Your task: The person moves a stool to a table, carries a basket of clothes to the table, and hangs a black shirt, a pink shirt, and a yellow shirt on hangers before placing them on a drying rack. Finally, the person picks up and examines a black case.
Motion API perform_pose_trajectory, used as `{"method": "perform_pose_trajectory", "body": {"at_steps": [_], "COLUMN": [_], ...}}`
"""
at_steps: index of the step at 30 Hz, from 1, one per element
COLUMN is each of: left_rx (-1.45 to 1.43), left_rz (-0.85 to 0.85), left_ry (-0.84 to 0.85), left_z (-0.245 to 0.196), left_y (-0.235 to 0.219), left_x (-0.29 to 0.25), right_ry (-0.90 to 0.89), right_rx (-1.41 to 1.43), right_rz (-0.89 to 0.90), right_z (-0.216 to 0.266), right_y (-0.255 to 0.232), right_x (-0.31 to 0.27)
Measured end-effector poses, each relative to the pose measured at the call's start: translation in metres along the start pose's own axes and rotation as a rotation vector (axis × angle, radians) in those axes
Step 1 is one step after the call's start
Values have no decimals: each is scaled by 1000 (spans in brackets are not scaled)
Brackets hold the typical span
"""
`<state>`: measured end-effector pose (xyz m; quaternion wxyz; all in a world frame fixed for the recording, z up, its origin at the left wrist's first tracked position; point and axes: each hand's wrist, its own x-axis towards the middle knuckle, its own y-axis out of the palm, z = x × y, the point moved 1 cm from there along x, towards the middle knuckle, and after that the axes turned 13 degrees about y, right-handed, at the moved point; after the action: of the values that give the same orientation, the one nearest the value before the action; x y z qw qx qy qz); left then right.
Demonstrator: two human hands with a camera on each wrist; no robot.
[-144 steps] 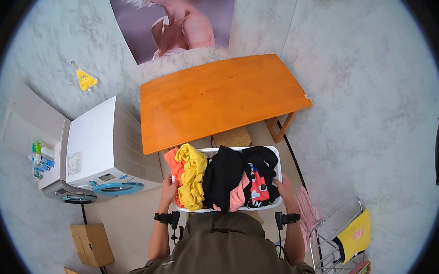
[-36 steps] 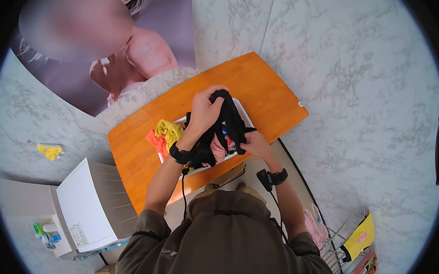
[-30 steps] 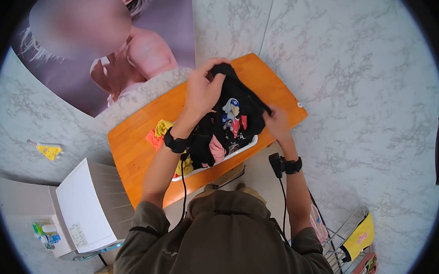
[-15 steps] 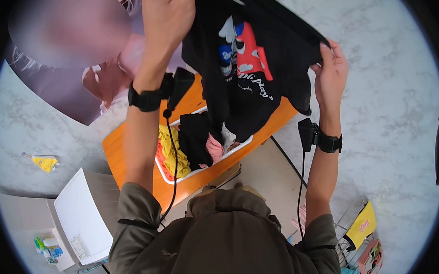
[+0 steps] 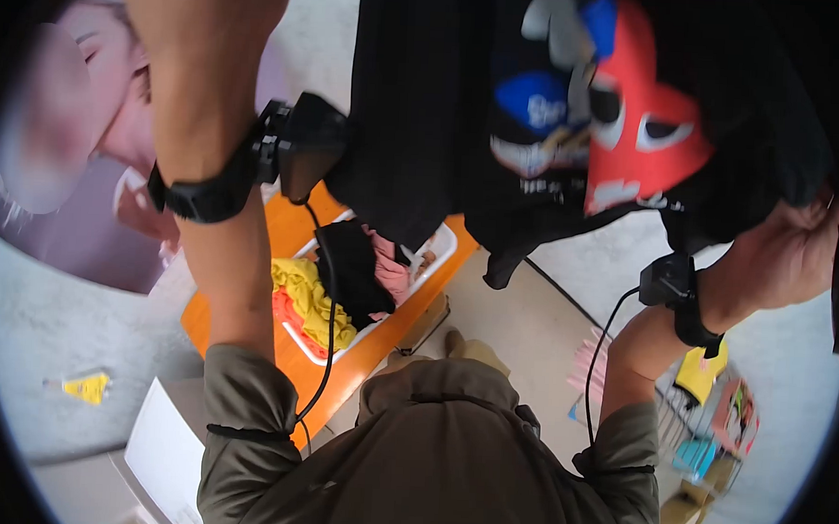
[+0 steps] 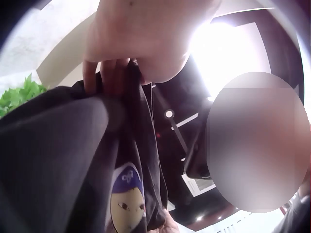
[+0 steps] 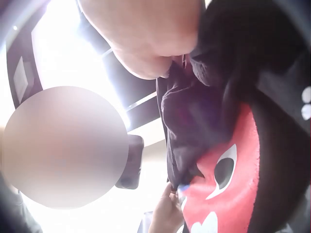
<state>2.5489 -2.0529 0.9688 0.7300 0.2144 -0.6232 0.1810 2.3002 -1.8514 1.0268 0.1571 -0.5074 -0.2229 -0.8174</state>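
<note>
The black printed shirt (image 5: 427,94) had come up higher and nearer the head camera than half a second earlier; I saw the left hand (image 6: 141,39) pinching its edge between fingers and thumb, the right hand (image 5: 785,245) gripping the far side; I judged it lifted clear of the clothes in the white basket (image 5: 436,268), which sat on the worktop (image 5: 340,376).
</note>
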Motion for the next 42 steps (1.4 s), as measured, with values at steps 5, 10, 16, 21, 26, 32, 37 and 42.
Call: {"method": "perform_pose_trajectory", "body": {"at_steps": [5,10,16,21,26,32,37,42], "left_rx": [-101,361,212,42,84,307,368,432], "left_rz": [-640,-217,-109,-163,125,605,645,588], "left_ry": [-403,-576,-1077,-1283,-1468,-1466,-1481,-1509], "left_z": [28,-13,-34,-57,-65,-73,-84,-91], "left_y": [28,129,204,293,355,440,494,524], "left_x": [-60,-111,-206,-256,-301,-290,-282,-277], "right_ry": [185,443,1191,1553,1644,1695,1447,1475], "right_rx": [-197,-475,-683,-481,-276,-215,-1052,-958], "right_rz": [179,218,394,472,552,676,305,284], "right_z": [51,80,84,46,19,11,1,-5], "right_y": [-57,-159,-265,-369,-469,-604,-754,-771], "right_x": [-30,-78,-176,-232,-280,-312,-318,-288]}}
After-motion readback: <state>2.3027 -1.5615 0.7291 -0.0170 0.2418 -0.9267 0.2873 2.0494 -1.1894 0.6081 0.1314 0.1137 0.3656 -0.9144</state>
